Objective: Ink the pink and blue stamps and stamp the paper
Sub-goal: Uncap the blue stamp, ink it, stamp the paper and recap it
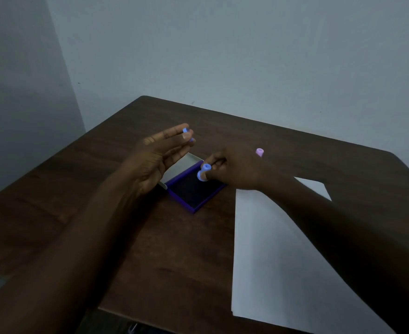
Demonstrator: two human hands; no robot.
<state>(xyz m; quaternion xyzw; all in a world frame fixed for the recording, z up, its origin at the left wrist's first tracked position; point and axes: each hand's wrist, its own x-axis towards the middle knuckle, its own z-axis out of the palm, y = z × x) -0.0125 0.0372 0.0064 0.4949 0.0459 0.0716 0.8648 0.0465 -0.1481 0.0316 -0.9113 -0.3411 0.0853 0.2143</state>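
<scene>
Blue stamp (204,172), pinched in the right hand's (237,169) fingertips, stands on the dark ink pad (194,189), whose purple case lies open on a brown wooden table (102,165). Left hand (157,157) hovers above the pad's lid, fingers nearly straight, gripping a small blue cap (186,132) at their tips. Pink stamp (259,152) stands behind the right hand. White paper (271,249) lies right of the pad.

Right hand (237,169) hides the blue stamp's (204,172) base.
</scene>
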